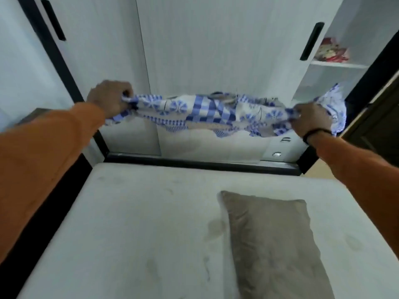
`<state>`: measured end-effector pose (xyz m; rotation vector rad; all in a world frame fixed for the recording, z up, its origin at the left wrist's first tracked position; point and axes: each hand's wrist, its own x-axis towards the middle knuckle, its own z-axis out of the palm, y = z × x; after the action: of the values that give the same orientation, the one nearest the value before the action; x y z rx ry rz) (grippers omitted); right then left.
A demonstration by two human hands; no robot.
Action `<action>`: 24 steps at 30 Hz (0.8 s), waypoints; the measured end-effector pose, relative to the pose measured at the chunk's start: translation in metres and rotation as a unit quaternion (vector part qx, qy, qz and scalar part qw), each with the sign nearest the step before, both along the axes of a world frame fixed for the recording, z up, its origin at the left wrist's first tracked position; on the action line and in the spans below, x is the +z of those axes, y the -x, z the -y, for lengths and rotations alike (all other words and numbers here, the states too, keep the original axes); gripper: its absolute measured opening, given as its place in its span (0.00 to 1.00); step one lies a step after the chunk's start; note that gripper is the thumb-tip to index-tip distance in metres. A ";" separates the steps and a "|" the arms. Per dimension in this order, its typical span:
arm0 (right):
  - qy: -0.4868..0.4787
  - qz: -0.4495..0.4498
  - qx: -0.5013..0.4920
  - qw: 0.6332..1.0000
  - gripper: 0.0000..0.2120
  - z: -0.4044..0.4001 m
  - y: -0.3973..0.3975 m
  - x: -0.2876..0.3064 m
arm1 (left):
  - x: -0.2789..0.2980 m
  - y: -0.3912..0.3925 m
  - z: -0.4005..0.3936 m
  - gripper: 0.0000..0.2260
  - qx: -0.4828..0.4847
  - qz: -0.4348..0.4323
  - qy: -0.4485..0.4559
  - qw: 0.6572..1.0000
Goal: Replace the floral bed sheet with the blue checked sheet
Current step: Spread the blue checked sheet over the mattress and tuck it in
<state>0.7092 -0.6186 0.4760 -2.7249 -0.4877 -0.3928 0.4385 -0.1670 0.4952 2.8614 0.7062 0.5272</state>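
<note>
Held the blue checked sheet [207, 111] bunched and stretched high above the bare mattress [133, 223], left hand [112, 98] and right hand [311, 119] both clenched, fingers curled into cloth. Could land twisted, or snag on the grey pillow [272, 240].

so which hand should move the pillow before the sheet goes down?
Right, probably. The pillow lies on the mattress below the right hand. The left hand is farther off. Both grip the sheet, so one must let go first.
</note>
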 end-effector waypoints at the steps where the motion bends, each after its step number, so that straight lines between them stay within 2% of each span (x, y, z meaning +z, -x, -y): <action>1: 0.031 -0.020 0.013 0.999 0.06 0.015 0.010 -0.035 | -0.035 0.010 0.011 0.09 0.019 -0.026 0.030 0.999; 3: 0.062 -0.047 0.043 0.996 0.05 0.047 0.032 -0.107 | -0.101 0.026 0.028 0.09 0.052 -0.064 0.093 0.992; 7: 0.091 -0.069 0.084 0.990 0.05 0.087 0.055 -0.226 | -0.248 0.068 0.068 0.13 0.043 -0.126 0.139 0.981; 11: 0.119 -0.157 0.064 0.978 0.07 0.128 0.080 -0.321 | -0.369 0.102 0.125 0.17 0.067 -0.163 0.152 0.973; 13: 0.143 -0.185 0.050 0.971 0.12 0.149 0.097 -0.352 | -0.417 0.121 0.153 0.18 0.046 -0.167 0.138 0.975; 16: 0.135 -0.176 0.062 0.973 0.15 0.172 0.121 -0.379 | -0.456 0.141 0.174 0.17 0.040 -0.192 0.112 0.974; 19: 0.135 -0.132 0.052 0.981 0.08 0.184 0.139 -0.383 | -0.471 0.157 0.175 0.14 0.085 -0.221 0.109 0.966; 21: 0.141 -0.156 0.041 0.977 0.05 0.191 0.154 -0.383 | -0.473 0.166 0.173 0.10 0.112 -0.283 0.085 0.949; 23: 0.238 -0.272 0.046 0.931 0.03 0.199 0.174 -0.389 | -0.480 0.181 0.174 0.05 0.098 -0.392 0.057 0.913; 24: 0.291 -0.354 0.056 0.887 0.03 0.205 0.185 -0.394 | -0.491 0.193 0.174 0.10 0.104 -0.433 0.083 0.892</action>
<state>0.5243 -0.8239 0.0816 -3.0708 -0.6056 0.9038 0.2453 -0.3411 0.0041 2.7693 1.0978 -0.8288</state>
